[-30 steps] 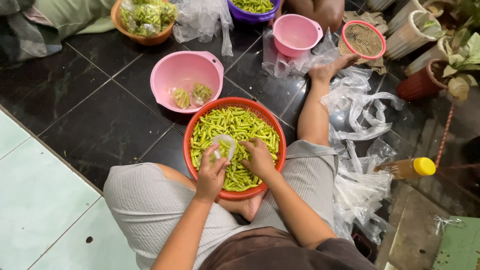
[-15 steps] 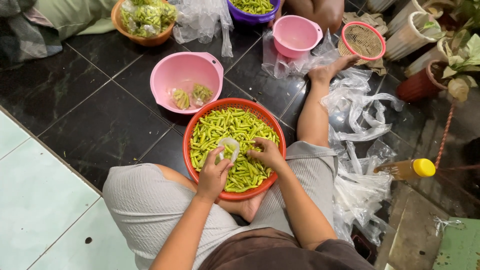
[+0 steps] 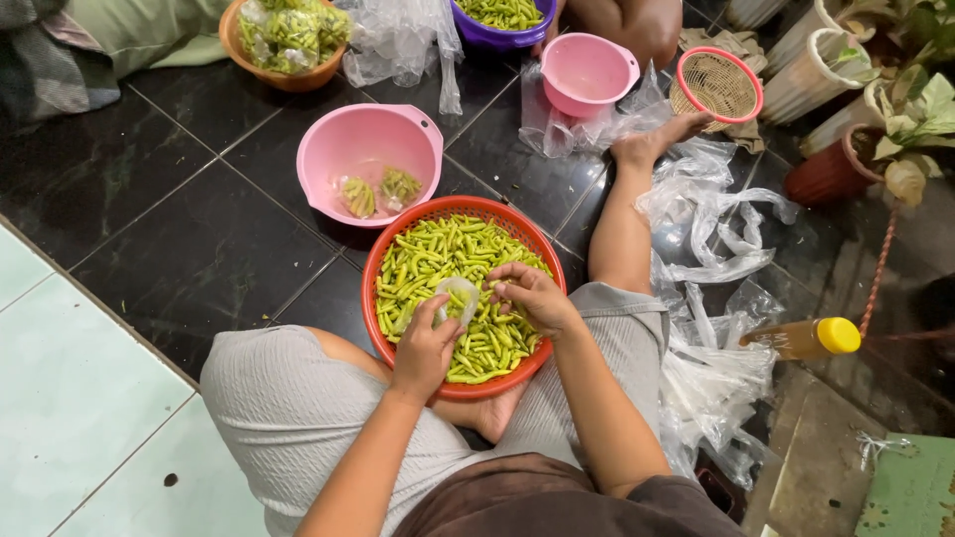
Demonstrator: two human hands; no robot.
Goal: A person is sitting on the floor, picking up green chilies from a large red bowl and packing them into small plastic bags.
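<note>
A red round basket [image 3: 383, 254] full of green chilies [image 3: 433, 254] rests between my legs on the dark tiled floor. My left hand [image 3: 423, 348] holds a small clear plastic bag [image 3: 456, 296] open over the chilies. My right hand [image 3: 529, 295] hovers just right of the bag, its fingers pinched on a few chilies at the bag's mouth. Both hands are above the near half of the basket.
A pink bowl [image 3: 368, 149] with two filled chili bags sits behind the basket. Farther back are an orange bowl [image 3: 284, 40] of bagged chilies, a purple bowl [image 3: 502, 18], a pink colander [image 3: 587, 72] and a woven basket [image 3: 718, 85]. Loose plastic bags [image 3: 711, 328], a yellow-capped bottle [image 3: 806, 338] lie right.
My right hand has shifted slightly right and up over the chilies, gathering some beside the bag. My left hand keeps holding the bag in nearly the same place.
</note>
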